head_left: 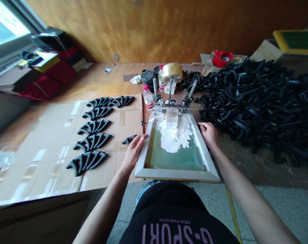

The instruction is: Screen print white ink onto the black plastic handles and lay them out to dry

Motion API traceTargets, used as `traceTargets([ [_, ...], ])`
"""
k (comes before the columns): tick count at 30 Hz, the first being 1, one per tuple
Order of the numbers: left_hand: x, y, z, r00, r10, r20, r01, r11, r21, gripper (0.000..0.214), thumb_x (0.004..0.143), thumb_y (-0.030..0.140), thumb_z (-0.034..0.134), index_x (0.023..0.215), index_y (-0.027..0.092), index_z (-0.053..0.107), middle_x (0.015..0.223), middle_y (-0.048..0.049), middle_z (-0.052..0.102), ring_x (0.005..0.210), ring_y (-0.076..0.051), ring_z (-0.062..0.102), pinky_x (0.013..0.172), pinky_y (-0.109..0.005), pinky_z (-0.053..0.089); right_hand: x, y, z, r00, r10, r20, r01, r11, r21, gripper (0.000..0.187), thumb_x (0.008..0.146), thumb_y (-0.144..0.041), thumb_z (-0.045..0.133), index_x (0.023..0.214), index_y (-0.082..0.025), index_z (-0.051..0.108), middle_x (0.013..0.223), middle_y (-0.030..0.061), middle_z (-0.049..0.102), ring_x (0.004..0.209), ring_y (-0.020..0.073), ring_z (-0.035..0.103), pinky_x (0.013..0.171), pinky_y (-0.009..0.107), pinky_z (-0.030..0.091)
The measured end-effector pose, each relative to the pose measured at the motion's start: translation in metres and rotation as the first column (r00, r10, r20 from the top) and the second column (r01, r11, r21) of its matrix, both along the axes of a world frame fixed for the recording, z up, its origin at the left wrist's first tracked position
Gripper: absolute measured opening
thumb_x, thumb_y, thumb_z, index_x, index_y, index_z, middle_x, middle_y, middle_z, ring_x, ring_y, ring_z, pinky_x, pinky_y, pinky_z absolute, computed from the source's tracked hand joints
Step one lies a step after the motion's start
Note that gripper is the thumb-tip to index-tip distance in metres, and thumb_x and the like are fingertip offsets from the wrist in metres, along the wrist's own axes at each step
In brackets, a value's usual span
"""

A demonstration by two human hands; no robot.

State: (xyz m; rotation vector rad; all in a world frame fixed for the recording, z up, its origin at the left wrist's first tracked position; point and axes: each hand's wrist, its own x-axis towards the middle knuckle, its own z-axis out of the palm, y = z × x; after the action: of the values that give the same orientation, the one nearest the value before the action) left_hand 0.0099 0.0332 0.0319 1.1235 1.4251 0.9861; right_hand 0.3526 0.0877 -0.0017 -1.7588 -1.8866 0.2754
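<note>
A screen-printing frame (143,154) with a pale metal border lies in front of me. White ink (172,140) is spread over the upper part of its green mesh (166,161), and a squeegee (172,118) rests in the ink. At the frame's left bar, my left hand (133,152) is closed, thumb and fingers on the edge. One black curved plastic part (128,139) lies on the cardboard just behind it. My right hand (209,135) is curled closed by the right bar; something small and dark shows at its fingertips, too hidden to name.
Black parts stand in rows (89,161) on a cardboard sheet (123,118) at left. A large heap of black parts (258,105) covers the right side. Behind the clamps (185,101) are bottles (148,98), a clear tape roll (172,71) and a red tape dispenser (221,58).
</note>
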Motion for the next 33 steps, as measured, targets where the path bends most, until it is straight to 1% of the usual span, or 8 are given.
traceTargets([
  [2, 0.0, -0.01, -0.035, 1.0, -0.002, -0.017, 0.0, 0.998, -0.07, 0.066, 0.081, 0.055, 0.061, 0.137, 0.022, 0.051, 0.081, -0.0025, 0.066, 0.068, -0.016, 0.06, 0.059, -0.025, 0.047, -0.013, 0.018, 0.013, 0.999, -0.036, 0.034, 0.031, 0.989, 0.143, 0.036, 0.09, -0.025, 0.053, 0.121, -0.012, 0.064, 0.117, 0.0127, 0.062, 0.103, 0.0228, 0.059, 0.093, 0.035, 0.047],
  [4, 0.003, -0.013, -0.065, 0.998, -0.005, -0.055, -0.001, 0.995, -0.104, 0.076, 0.082, 0.051, 0.061, 0.147, 0.021, 0.038, 0.078, -0.0015, 0.065, 0.064, -0.015, 0.059, 0.058, -0.025, 0.046, -0.042, 0.032, 0.023, 0.989, 0.065, 0.134, -0.09, 0.977, 0.194, 0.053, 0.079, -0.025, 0.07, 0.13, -0.017, 0.058, 0.133, 0.0141, 0.053, 0.115, 0.0276, 0.054, 0.097, 0.04, 0.044],
  [7, 0.005, -0.012, -0.091, 0.99, -0.026, -0.142, 0.013, 0.996, -0.092, 0.071, 0.084, 0.051, 0.058, 0.145, 0.019, 0.042, 0.076, -0.0011, 0.063, 0.061, -0.014, 0.056, 0.056, -0.023, 0.043, -0.088, 0.038, 0.029, 0.919, 0.289, 0.268, -0.296, 0.955, -0.015, 0.043, 0.078, -0.024, 0.073, 0.118, -0.014, 0.062, 0.122, 0.0136, 0.06, 0.111, 0.0273, 0.055, 0.092, 0.037, 0.045],
  [10, 0.004, -0.011, -0.099, 0.981, -0.054, -0.186, 0.038, 0.996, -0.085, 0.067, 0.086, 0.052, 0.054, 0.144, 0.02, 0.044, 0.077, -0.0009, 0.062, 0.064, -0.015, 0.057, 0.057, -0.024, 0.043, -0.104, 0.017, 0.023, 0.847, 0.444, 0.292, -0.399, 0.894, -0.202, 0.012, 0.086, -0.018, 0.061, 0.097, -0.015, 0.066, 0.098, 0.0099, 0.067, 0.096, 0.0233, 0.059, 0.083, 0.033, 0.045],
  [17, 0.003, -0.011, -0.102, 0.97, -0.041, -0.241, 0.02, 0.996, -0.091, 0.064, 0.087, 0.05, 0.051, 0.143, 0.02, 0.046, 0.084, -0.0031, 0.064, 0.074, -0.017, 0.059, 0.071, -0.029, 0.047, -0.073, -0.032, 0.018, 0.567, 0.782, 0.258, -0.767, 0.616, -0.181, 0.016, 0.084, -0.005, 0.054, 0.081, -0.018, 0.064, 0.081, 0.0039, 0.064, 0.079, 0.0176, 0.055, 0.069, 0.027, 0.039],
  [22, 0.003, -0.011, -0.102, 0.988, -0.012, -0.154, -0.005, 0.994, -0.113, 0.067, 0.084, 0.052, 0.055, 0.143, 0.019, 0.046, 0.077, -0.0015, 0.062, 0.065, -0.015, 0.056, 0.061, -0.026, 0.045, -0.079, -0.028, 0.008, 0.706, 0.639, 0.307, -0.655, 0.753, -0.061, 0.014, 0.085, -0.008, 0.055, 0.084, -0.018, 0.065, 0.081, 0.0046, 0.063, 0.082, 0.0189, 0.054, 0.068, 0.028, 0.039],
  [28, 0.006, -0.011, -0.097, 0.996, 0.009, -0.09, -0.021, 0.992, -0.125, 0.068, 0.084, 0.051, 0.056, 0.142, 0.017, 0.046, 0.077, -0.0022, 0.063, 0.065, -0.014, 0.057, 0.058, -0.024, 0.044, -0.079, -0.046, -0.004, 0.634, 0.706, 0.316, -0.741, 0.671, -0.012, 0.012, 0.088, -0.012, 0.055, 0.09, -0.018, 0.066, 0.084, 0.0055, 0.065, 0.081, 0.0187, 0.056, 0.07, 0.029, 0.043],
  [33, -0.001, -0.012, -0.065, 1.0, -0.019, 0.0, 0.019, 0.991, -0.135, 0.075, 0.081, 0.054, 0.061, 0.145, 0.021, 0.041, 0.081, -0.0025, 0.067, 0.066, -0.015, 0.059, 0.057, -0.024, 0.045, -0.088, 0.02, 0.035, 0.856, 0.475, 0.202, -0.488, 0.872, 0.017, 0.041, 0.087, -0.029, 0.067, 0.127, -0.027, 0.059, 0.099, 0.0033, 0.067, 0.085, 0.0183, 0.06, 0.074, 0.029, 0.048],
])
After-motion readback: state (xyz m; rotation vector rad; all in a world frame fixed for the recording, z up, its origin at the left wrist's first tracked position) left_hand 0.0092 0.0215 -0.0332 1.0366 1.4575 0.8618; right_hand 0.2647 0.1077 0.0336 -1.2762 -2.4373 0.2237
